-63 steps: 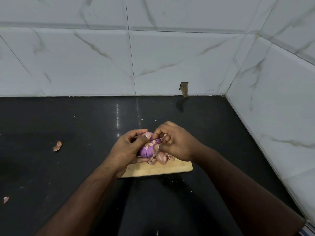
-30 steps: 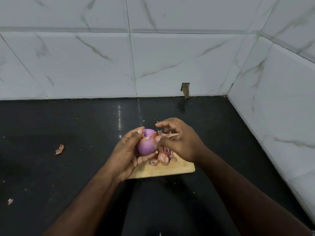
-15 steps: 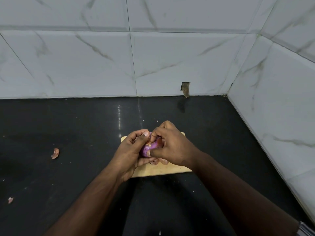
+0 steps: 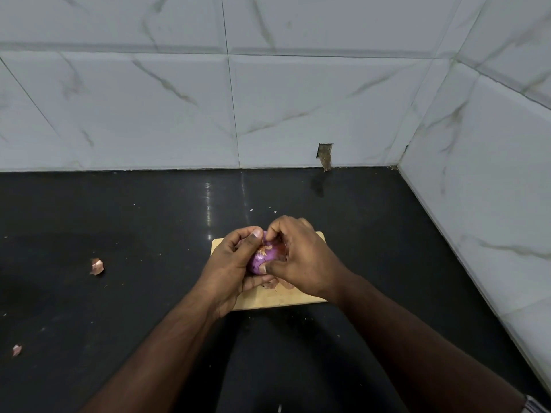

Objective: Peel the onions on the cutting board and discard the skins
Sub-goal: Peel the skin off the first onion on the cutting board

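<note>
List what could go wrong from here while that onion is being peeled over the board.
1. The onion is held in the air by the left hand while the right hand picks at skin; a slip might drop it onto the cutting board or counter.
2. Skin scraps already lie on the black counter; more may scatter instead of being discarded.

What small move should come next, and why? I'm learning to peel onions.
Probably pull the right hand away to tear off the papery skin it pinches: the left hand grips the onion over the board, and brown skin still clings on top.
</note>
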{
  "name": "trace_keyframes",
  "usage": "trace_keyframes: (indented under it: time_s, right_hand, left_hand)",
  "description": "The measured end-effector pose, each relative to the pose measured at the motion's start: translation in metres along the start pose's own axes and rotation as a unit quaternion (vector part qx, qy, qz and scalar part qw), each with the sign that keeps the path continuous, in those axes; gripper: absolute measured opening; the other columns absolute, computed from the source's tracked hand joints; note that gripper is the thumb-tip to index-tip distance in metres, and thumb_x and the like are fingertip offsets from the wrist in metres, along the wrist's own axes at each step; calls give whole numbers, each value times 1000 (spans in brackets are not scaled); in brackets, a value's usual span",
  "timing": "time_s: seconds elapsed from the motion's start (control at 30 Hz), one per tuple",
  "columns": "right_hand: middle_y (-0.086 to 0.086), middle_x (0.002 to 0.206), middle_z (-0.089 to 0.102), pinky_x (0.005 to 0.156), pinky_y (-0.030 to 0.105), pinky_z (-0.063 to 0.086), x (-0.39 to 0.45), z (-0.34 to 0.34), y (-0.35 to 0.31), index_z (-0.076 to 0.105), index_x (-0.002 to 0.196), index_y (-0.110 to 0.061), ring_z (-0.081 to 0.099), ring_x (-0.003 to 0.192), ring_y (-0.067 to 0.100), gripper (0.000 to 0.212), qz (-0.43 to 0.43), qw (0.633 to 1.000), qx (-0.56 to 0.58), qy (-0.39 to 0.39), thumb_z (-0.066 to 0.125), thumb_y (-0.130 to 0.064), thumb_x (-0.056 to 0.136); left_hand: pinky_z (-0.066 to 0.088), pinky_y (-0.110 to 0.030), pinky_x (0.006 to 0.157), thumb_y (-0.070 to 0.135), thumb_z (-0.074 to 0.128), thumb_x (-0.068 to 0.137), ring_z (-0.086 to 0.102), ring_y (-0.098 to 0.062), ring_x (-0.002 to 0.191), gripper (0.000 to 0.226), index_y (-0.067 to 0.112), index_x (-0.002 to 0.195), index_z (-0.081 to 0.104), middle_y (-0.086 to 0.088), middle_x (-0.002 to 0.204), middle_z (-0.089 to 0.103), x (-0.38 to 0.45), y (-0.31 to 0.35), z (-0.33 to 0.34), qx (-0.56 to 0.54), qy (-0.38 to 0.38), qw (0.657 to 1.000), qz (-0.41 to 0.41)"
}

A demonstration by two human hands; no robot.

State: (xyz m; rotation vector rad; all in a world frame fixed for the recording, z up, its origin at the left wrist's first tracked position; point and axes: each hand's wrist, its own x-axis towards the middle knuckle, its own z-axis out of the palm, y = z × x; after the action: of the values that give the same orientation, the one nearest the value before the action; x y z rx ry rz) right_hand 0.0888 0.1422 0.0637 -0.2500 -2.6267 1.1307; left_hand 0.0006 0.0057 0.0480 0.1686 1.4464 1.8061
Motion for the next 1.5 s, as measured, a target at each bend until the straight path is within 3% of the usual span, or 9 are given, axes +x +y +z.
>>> trace_keyframes:
  time_s: [0.3, 0.67, 0.87, 0.97, 1.07, 1.27, 1.5]
  right_hand:
    - [-19, 90, 52, 67, 8, 40, 1, -5, 3, 52, 93, -27, 43, 98, 1, 35, 10, 999, 4, -39, 82, -22, 75]
    - [-11, 85, 55, 63, 12, 39, 3, -10, 5, 49, 82, -29, 42, 93, -3, 35, 13, 997, -8, -76, 81, -20, 73]
    - [-5, 81, 55, 59, 16, 45, 1, -6, 8, 49, 76, -32, 47, 86, -4, 35, 15, 999, 6, -46, 81, -18, 75]
    - [-13, 89, 57, 72, 21, 47, 4, -10, 9, 60, 87, -28, 50, 94, 2, 27, 2, 1000, 15, 9, 82, -22, 73]
    - [-12, 104, 54, 83, 27, 50, 4, -12, 13, 69, 102, -28, 53, 102, 4, 28, -9, 1000, -1, 11, 81, -28, 76]
    - [-6, 98, 54, 74, 8, 42, 1, -13, 18, 71, 91, -19, 54, 94, 5, 4, -48, 998, -29, -3, 70, -17, 88]
    - [-8, 98, 50, 74, 11, 41, -2, -17, 23, 59, 92, -20, 52, 92, 6, 9, -52, 998, -34, -17, 57, -11, 95]
  left_hand:
    - [63, -36, 61, 34, 67, 95, 76, -30, 83, 38, 13, 127, 62, -17, 112, 74, 4, -2, 0, 19, 2, 1000, 3]
    - [63, -54, 76, 33, 69, 91, 76, -36, 94, 35, 16, 121, 65, -17, 115, 73, 5, -9, 3, 25, 18, 1000, 0]
    - [63, -38, 62, 34, 65, 97, 75, -28, 79, 32, 12, 121, 63, -19, 111, 74, 6, -4, 4, 19, 24, 1000, -4]
    - [62, -37, 62, 34, 63, 98, 75, -25, 78, 35, 9, 122, 62, -14, 108, 76, 6, 2, 4, 16, 19, 1000, -1]
    - [63, -37, 63, 36, 64, 97, 76, -27, 81, 35, 9, 120, 63, -12, 109, 76, 5, 3, 4, 12, 15, 1000, -3]
    - [64, -42, 68, 36, 64, 97, 77, -34, 91, 36, 10, 123, 63, -17, 117, 73, 4, 1, 1, 35, 21, 999, -8]
    - [65, -41, 62, 30, 66, 96, 77, -32, 88, 29, 12, 118, 65, -19, 120, 70, 0, 3, 3, -2, 44, 999, -17]
